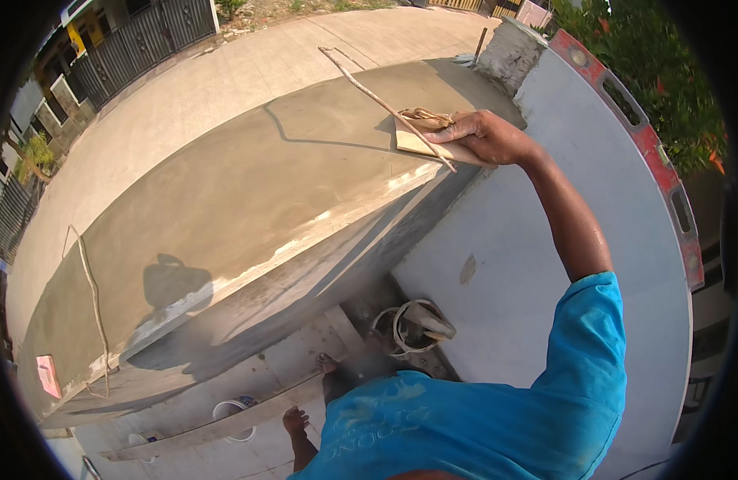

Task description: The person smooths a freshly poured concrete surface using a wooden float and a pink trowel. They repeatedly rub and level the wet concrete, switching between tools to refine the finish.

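Observation:
My right hand [497, 138] is closed on a pale plastering float [413, 142] at the far right end of the wall top. The float lies on the smooth grey-brown mortar [249, 192]; its handle is mostly hidden under my fingers. A crumpled tan piece [429, 118] shows beside the fingers. A thin bent rod [369, 92] crosses the mortar and passes over the float's near edge. My left hand [295, 420] hangs low beside a long board, small and dark in view, its fingers apart and nothing seen in it.
Another bent rod [93, 296] grips the wall's left end, near a pink block [48, 376]. Below are a long board [217, 430], white buckets [234, 412] and a coiled hose-like loop [401, 328]. A red spirit level [625, 104] rests along the white wall [529, 240].

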